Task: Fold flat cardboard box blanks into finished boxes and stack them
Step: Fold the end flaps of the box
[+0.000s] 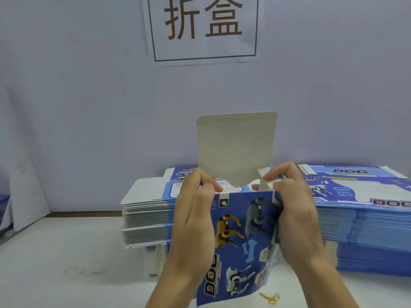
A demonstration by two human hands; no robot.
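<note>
Both grips clamped: left hand [193,210], right hand [295,210] pinch box [240,236] top edges.

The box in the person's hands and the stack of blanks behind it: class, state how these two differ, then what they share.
The held box is upright and opened into shape; the stack of blanks lies flat on the table. The held box is a single piece gripped by the left hand and right hand; the stack holds many untouched sheets. The box's lid flap stands raised, grey inside showing. Both carry blue dog-themed printing.
</note>
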